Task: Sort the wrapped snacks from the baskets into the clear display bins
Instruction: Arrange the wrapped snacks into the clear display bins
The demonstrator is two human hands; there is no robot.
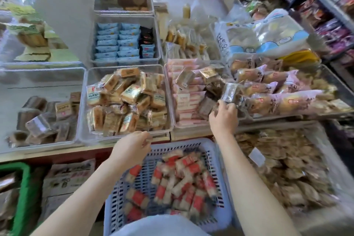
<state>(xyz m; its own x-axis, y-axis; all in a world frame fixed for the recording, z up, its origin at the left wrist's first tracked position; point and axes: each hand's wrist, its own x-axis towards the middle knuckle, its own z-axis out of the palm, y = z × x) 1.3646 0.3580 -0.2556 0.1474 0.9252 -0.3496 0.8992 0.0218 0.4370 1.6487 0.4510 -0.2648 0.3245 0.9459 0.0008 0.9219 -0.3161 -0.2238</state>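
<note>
**Inspector A:** Far left: a green basket (23,188) edge below the bench (57,154); on the bench, a clear bin (38,74) with dark-wrapped snacks (41,124); beside it a second bin (126,136) heaped with tan wrapped squares (128,99).

**Inspector B:** Hands?

**Inspector A:** Left hand (132,146) at the far rim of the lilac basket (208,151), fingers curled; whether it holds the rim or nothing I cannot tell; right hand (223,116) raised over the pink-pack bin (172,101), pinching a dark wrapped snack (229,93) by its lower end.

**Inspector B:** The governing relation?

**Inspector A:** The held snack stands roughly upright, long axis running away from the person; in my judgement the matching dark stock lies far left, across the tan bin, so the right hand has the longer reach; the red-banded snacks (178,182) sit in the lilac basket directly below both hands.

**Inspector B:** Obstructions?

**Inspector A:** Loose dark packs (208,86) strewn atop the pink packs (183,99); long buns (268,90) crowding just right of the held snack.
</note>
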